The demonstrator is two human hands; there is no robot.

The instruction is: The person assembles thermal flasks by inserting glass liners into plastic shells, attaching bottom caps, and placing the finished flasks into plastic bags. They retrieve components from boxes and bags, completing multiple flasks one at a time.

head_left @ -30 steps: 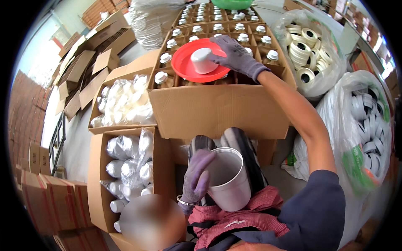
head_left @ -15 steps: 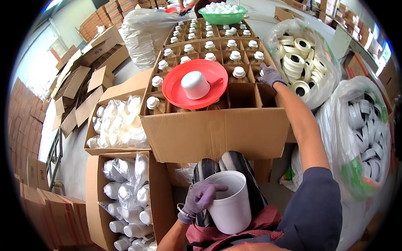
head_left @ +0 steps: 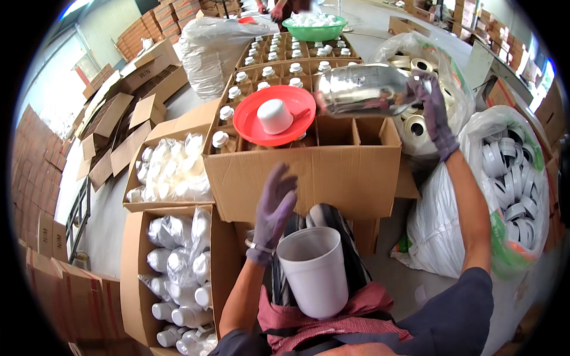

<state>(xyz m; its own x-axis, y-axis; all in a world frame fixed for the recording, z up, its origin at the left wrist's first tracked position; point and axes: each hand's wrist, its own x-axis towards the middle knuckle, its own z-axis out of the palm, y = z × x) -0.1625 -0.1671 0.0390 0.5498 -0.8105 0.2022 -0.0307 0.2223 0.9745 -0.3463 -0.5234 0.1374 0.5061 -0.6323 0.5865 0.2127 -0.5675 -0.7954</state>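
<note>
One bottle point(head_left: 361, 89) tilts sideways, neck grasped in your right hand point(head_left: 434, 110); your left hand point(head_left: 274, 210), released, hovers near the white tub point(head_left: 314, 276).

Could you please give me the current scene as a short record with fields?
Right hand: grips a shiny bottle by one end, bottle lying sideways
Left hand: empty, fingers open, raised near the white tub
White tub: on the person's lap
Divided carton: holds white-capped bottles
Red dish: above the carton, carrying a white cup
Far end: green basin
</note>
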